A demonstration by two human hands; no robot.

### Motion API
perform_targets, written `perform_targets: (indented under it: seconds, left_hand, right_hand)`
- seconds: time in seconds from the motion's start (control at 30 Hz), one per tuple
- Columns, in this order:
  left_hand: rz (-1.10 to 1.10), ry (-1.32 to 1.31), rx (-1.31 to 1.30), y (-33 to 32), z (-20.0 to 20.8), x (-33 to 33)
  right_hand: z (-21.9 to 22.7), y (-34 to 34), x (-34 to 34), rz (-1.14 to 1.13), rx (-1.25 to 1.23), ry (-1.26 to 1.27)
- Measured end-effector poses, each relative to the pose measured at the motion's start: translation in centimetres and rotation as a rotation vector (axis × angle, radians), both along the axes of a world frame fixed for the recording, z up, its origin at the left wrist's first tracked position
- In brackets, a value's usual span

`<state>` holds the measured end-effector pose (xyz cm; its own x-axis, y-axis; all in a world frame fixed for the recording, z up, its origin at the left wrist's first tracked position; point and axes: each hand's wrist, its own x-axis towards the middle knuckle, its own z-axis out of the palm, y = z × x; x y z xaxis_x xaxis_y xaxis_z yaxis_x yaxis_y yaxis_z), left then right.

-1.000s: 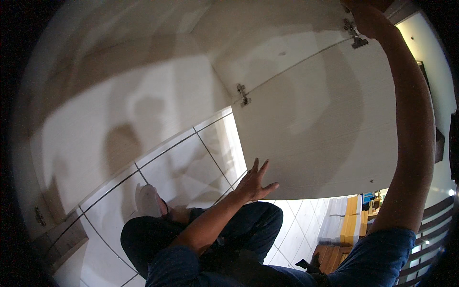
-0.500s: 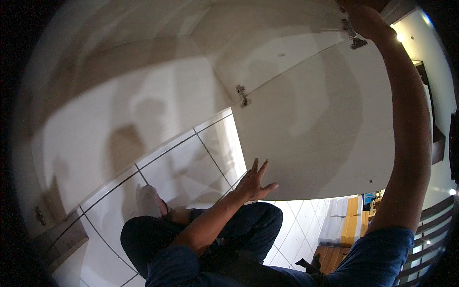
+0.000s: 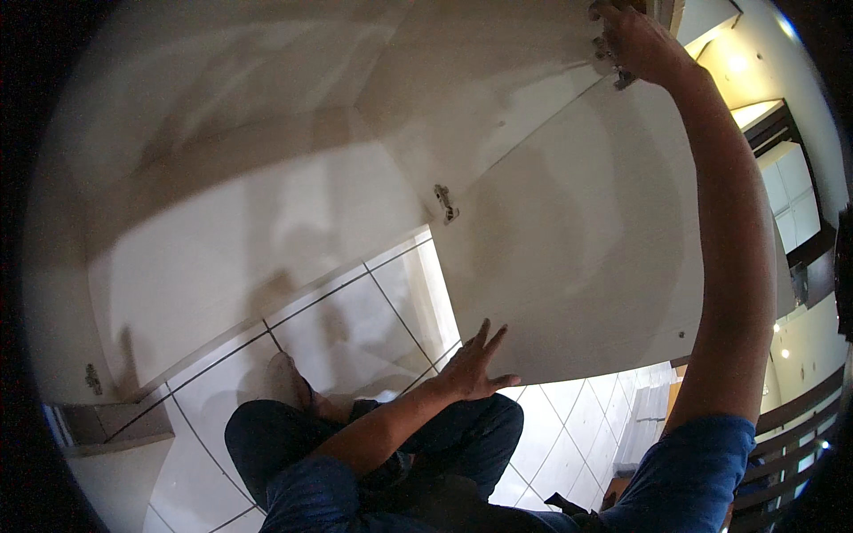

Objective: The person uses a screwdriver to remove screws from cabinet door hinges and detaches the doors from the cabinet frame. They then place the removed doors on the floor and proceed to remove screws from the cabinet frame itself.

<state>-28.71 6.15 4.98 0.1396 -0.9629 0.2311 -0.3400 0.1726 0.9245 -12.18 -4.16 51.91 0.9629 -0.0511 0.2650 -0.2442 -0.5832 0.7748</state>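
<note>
Since half a second ago, the whole view has swung: the pale door panel [image 3: 577,266] sits lower and further left, and its upper hinge [image 3: 625,82] with it. The right hand [image 3: 647,44] has shifted along with that hinge, its bent fingers now showing more plainly. The panel stands open on the right side of a pale cabinet interior [image 3: 267,209], meeting the cabinet's side panel [image 3: 480,75] along a slanting seam. A lower hinge [image 3: 445,204] bridges that seam nearer the floor.

The step in hand looks to be work at the upper hinge, where the right grip is curled over the metal; whether it is clenched on something small, I cannot tell. The left hand [image 3: 473,369] is released, fingers spread, at the panel's lower corner; contact is unclear. As a judgement, the next move calls for a steady panel and careful fingers, since the right hand covers part of the fitting.

Further out, white floor tiles [image 3: 569,426] run beneath, with a foot [image 3: 289,382] near the cabinet's base and dark trousers [image 3: 275,444] folded close. At the right, more of a lit ceiling [image 3: 742,67] and a wall cabinet [image 3: 791,195] has come into sight, above dark slats [image 3: 804,431].
</note>
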Motion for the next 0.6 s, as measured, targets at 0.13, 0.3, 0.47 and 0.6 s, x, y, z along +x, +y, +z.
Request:
perform_targets:
  seconds: [0.13, 0.3, 0.47, 0.6]
  left_hand:
    - [0.0, 0.064, -0.017, -0.8, -0.3, 0.3]
    - [0.052, 0.084, 0.03, -1.3, -0.9, 0.5]
    - [0.141, -0.036, -0.344, -2.1, 2.7, -5.0]
    - [0.181, -0.085, -0.585, -5.2, 6.2, -8.0]
  right_hand:
    - [2.8, -4.9, 1.7, 0.034, -0.277, 0.429]
    - [2.2, -3.2, 3.4, -0.129, -0.173, 0.386]
    - [0.3, -2.6, 3.3, -0.211, -0.304, 0.366]
    - [1.5, -4.7, 3.8, 0.1, -0.544, 0.63]
